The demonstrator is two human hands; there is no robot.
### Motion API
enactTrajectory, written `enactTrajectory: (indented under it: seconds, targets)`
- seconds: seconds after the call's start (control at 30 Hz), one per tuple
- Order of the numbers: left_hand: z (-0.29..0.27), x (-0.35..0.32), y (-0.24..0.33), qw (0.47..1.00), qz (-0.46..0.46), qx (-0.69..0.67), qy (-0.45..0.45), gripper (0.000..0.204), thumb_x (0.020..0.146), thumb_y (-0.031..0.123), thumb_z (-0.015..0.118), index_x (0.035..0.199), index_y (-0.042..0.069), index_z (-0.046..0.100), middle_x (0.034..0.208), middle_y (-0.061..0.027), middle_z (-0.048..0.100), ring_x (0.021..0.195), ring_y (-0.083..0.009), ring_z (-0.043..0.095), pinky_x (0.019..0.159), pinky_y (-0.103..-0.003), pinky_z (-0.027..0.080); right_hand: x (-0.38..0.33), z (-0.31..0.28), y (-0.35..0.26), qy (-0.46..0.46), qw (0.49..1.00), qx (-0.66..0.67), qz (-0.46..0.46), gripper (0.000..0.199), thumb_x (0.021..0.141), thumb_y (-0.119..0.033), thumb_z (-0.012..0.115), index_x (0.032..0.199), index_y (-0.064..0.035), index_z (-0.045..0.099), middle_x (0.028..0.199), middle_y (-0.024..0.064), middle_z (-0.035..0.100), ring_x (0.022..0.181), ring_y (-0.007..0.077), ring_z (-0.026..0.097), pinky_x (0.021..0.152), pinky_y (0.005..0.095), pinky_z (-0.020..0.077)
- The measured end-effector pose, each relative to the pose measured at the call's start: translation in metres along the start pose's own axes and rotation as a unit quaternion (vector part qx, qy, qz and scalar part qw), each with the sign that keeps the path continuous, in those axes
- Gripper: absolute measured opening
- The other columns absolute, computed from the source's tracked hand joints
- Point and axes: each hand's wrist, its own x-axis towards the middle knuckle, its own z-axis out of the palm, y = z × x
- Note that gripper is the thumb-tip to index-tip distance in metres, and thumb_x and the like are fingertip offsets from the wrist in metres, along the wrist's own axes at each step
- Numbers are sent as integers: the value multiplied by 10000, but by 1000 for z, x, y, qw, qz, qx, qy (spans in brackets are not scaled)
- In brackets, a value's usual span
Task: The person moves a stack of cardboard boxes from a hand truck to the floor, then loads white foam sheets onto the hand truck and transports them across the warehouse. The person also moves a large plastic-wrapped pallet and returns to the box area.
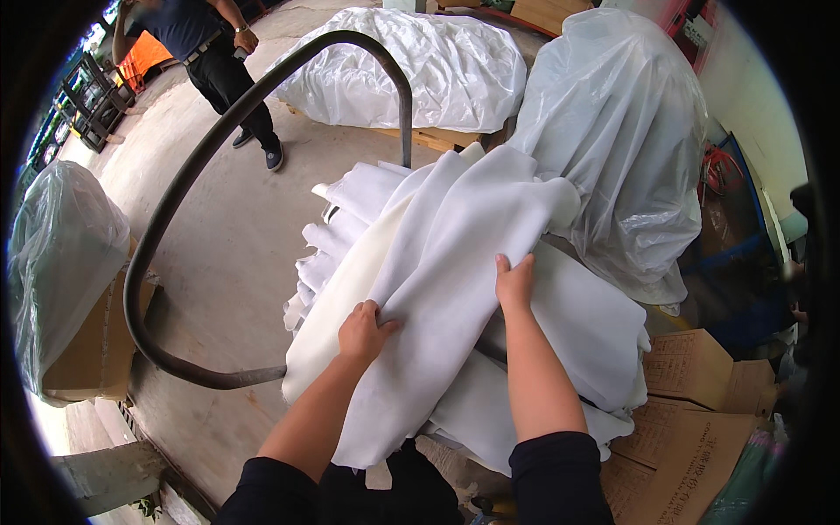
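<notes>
The left hand (366, 328) has its fingers curled shut on a fold of the top white sheet (455, 262), pinching the cloth just under the knuckles; the right hand (514, 282) lies flatter, fingers bent over a ridge of the same sheet, gripping it; that sheet drapes over a stack of white sheets (560, 332) beneath both palms; a curved metal cart handle (175, 192) arcs beyond the left fingertips; plastic-wrapped bundles (621, 131) stand past the right fingertips; cardboard boxes (691, 411) sit near the right forearm.
</notes>
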Motion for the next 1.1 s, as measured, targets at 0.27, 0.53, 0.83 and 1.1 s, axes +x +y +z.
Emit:
enactTrajectory:
  seconds: [0.27, 0.53, 0.83, 1.1]
  targets:
    - [10, -30, -24, 968, 239, 33, 68, 821, 828, 446, 739, 1470, 100, 361, 1494, -218, 348, 1357, -390, 382, 1061, -537, 370, -62, -18, 15, 105, 972, -98, -186, 765, 931, -311, 620, 1517, -34, 214, 1561, 283, 190, 1444, 411, 240, 1139, 538, 295]
    - [28, -46, -3, 947, 172, 191, -194, 728, 875, 460, 674, 1444, 74, 435, 1529, -223, 345, 1401, -390, 364, 1112, -500, 359, -110, -14, 60, -116, 983, -135, -44, 617, 950, -331, 565, 1482, -95, 361, 1540, 225, 302, 1393, 380, 365, 1094, 474, 392]
    - [-54, -169, -94, 821, 348, 168, -420, 555, 915, 471, 598, 1324, 96, 576, 1236, -151, 646, 1141, -344, 606, 971, -449, 486, -481, -98, 276, -258, 884, -266, 287, 380, 894, -337, 593, 1110, -47, 709, 1098, 214, 691, 1058, 366, 654, 923, 425, 509]
    - [-99, -188, -306, 753, 368, 108, -535, 522, 900, 413, 653, 1292, 72, 610, 1197, -170, 672, 1079, -334, 654, 951, -419, 504, -852, -22, 213, 33, 727, 111, 677, 234, 927, -225, 630, 1067, -42, 589, 896, 140, 694, 628, 281, 696, 520, 417, 559]
